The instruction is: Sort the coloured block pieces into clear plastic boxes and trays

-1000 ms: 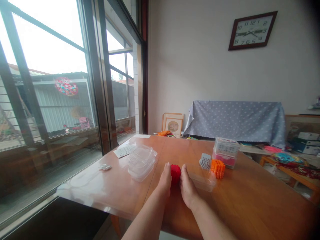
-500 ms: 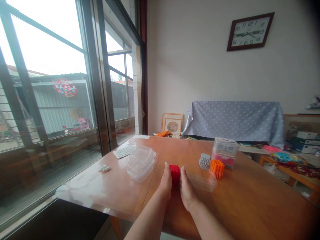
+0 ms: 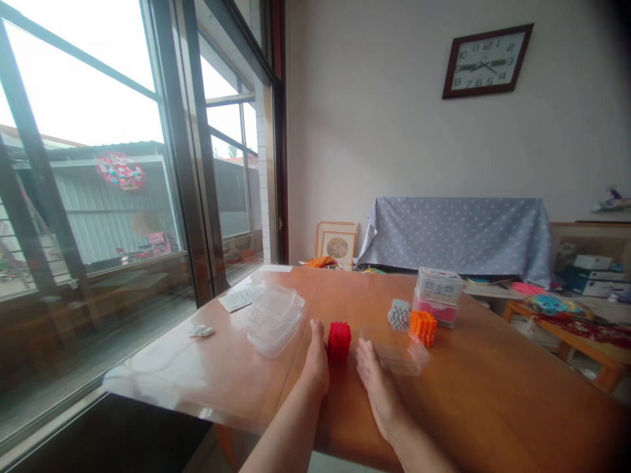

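Note:
On the wooden table stands a red stack of knobbly, toothed pieces point(image 3: 339, 341), between my two hands. Just left of it, my left hand point(image 3: 317, 361) is held on edge with straight fingers; I cannot tell whether it still touches the stack. My right hand point(image 3: 377, 384) is apart from it on the right, fingers stretched out, beside a clear plastic tray point(image 3: 407, 358). Behind that tray are an orange stack of similar pieces point(image 3: 422, 328) and a grey one point(image 3: 399, 315).
A clear lidded box with pink contents point(image 3: 436, 309) stands behind the orange stack. Clear plastic containers point(image 3: 276, 322), a printed sheet point(image 3: 240, 298) and a small whitish packet point(image 3: 202, 331) lie on the left of the table point(image 3: 493, 394). A window point(image 3: 98, 217) runs along the left.
Both hands have drawn away from the red stack, the right one moving further right. The stack now stands uncovered on the table. The view has shifted slightly.

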